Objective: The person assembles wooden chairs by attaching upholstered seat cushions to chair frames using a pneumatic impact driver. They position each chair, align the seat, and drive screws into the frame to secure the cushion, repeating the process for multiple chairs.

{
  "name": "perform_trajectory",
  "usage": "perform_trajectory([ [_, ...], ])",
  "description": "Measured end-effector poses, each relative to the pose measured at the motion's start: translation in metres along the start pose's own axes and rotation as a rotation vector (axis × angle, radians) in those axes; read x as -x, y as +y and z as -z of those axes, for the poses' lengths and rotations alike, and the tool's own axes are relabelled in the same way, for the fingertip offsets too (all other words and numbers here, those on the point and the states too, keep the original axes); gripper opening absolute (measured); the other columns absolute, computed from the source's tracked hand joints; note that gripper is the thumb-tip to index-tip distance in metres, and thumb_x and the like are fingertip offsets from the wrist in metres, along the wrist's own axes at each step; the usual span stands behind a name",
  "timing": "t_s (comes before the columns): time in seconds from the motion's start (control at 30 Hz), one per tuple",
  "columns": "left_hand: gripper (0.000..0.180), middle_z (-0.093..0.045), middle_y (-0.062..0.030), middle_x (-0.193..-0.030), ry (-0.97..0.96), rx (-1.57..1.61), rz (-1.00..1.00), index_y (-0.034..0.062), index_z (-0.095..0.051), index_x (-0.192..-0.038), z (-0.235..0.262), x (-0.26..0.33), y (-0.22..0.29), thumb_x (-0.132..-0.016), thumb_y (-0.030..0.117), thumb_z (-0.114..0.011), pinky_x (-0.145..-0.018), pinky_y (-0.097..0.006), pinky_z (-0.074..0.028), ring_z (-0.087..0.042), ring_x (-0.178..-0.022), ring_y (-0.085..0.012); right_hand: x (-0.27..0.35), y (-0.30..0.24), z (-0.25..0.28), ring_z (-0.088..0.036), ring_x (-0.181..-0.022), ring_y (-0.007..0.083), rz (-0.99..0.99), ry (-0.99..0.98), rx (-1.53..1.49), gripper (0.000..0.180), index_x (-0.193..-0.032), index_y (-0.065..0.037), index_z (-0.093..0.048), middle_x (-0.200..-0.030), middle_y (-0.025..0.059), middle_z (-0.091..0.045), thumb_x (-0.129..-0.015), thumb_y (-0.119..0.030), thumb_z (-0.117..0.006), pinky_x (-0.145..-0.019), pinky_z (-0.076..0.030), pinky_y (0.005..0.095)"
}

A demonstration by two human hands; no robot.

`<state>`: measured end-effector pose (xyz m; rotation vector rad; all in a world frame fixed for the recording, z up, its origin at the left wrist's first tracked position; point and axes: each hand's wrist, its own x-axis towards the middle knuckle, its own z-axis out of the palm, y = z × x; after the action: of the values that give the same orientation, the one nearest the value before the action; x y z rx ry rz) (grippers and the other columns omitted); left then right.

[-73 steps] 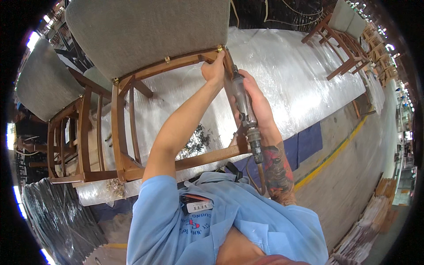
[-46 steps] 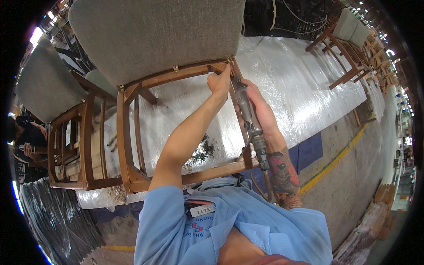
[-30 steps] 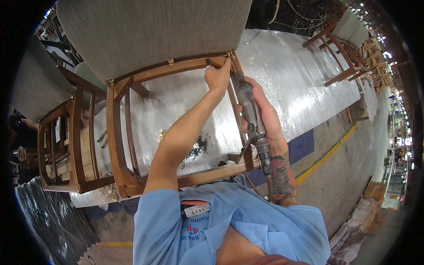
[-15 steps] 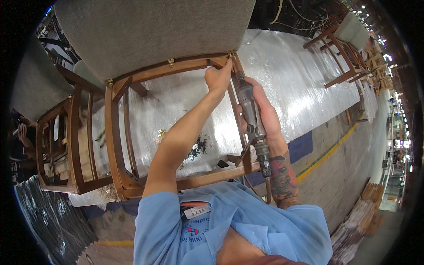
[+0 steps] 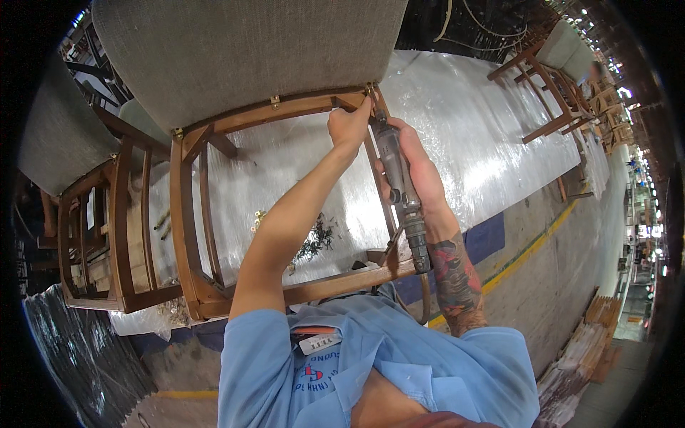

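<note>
A wooden chair frame [image 5: 307, 289] lies in front of me, with a grey upholstered panel [image 5: 250, 50] along its far side. Small brass brackets [image 5: 275, 102] sit along the far rail. My left hand [image 5: 349, 128] is closed, its thumb and finger pinched at the corner bracket [image 5: 369, 90] at the far right; what they hold is too small to make out. My right hand [image 5: 422, 171] is wrapped round a grey air screwdriver [image 5: 392, 158], whose hose hangs toward me. The driver's nose points at that same corner, close to my left fingertips, which partly hide the bit.
Plastic sheeting [image 5: 471, 135] covers the work surface. Inside the frame lie a pile of dark screws [image 5: 317, 239] and some brass pieces [image 5: 259, 218]. Another wooden frame [image 5: 123, 228] stands close on the left. A chair [image 5: 549, 93] lies at the far right.
The screwdriver and my right hand have shifted slightly away from me and to the left, bringing the nose nearer the corner bracket. My left hand stays at the corner.
</note>
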<state>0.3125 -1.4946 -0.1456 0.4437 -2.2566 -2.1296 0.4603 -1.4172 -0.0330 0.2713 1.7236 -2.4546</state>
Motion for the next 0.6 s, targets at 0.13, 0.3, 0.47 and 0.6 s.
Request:
perform_trajectory([
  [0.13,0.061,-0.066,-0.0112,-0.072,-0.008,0.026,-0.006,-0.0029,-0.068,-0.07,-0.0019,-0.0042,-0.0036,-0.073,0.057,-0.08,-0.061,-0.035,-0.048,-0.063,-0.069,-0.019,-0.0014,0.0008,-0.0011,-0.058,-0.069,0.0111,0.005,0.005,0.042,0.047,-0.143,-0.012,-0.042,-0.086,0.0034,-0.051,-0.106,-0.04,-0.042,-0.045,-0.053,0.0274],
  [0.3,0.062,-0.066,-0.0108,-0.072,-0.019,-0.021,0.038,-0.0031,-0.068,-0.07,-0.0018,-0.0014,-0.0008,-0.073,0.057,-0.081,-0.061,-0.035,-0.048,-0.063,-0.069,-0.0181,-0.0027,-0.0003,0.0001,-0.058,-0.067,0.0111,0.009,0.015,0.11,0.046,-0.143,-0.011,-0.043,-0.085,0.0034,-0.051,-0.106,-0.039,-0.042,-0.045,-0.054,0.027],
  [0.47,0.062,-0.067,-0.0106,-0.071,-0.029,0.028,0.004,-0.0034,-0.069,-0.072,-0.0013,0.0041,0.0028,-0.074,0.058,-0.08,-0.06,-0.034,-0.048,-0.063,-0.067,-0.0178,-0.0018,-0.0017,0.0009,-0.057,-0.062,0.0113,-0.012,0.014,0.029,0.045,-0.143,-0.012,-0.043,-0.083,0.0054,-0.053,-0.106,-0.039,-0.042,-0.044,-0.053,0.0263],
  [0.6,0.062,-0.067,-0.0107,-0.071,-0.029,0.015,0.018,-0.0037,-0.069,-0.074,-0.0014,-0.0002,-0.0015,-0.074,0.058,-0.08,-0.059,-0.034,-0.048,-0.063,-0.066,-0.0174,-0.0023,-0.001,-0.0027,-0.056,-0.058,0.0117,0.008,0.022,0.098,0.046,-0.143,-0.014,-0.043,-0.083,0.0069,-0.053,-0.106,-0.041,-0.041,-0.044,-0.051,0.0256],
])
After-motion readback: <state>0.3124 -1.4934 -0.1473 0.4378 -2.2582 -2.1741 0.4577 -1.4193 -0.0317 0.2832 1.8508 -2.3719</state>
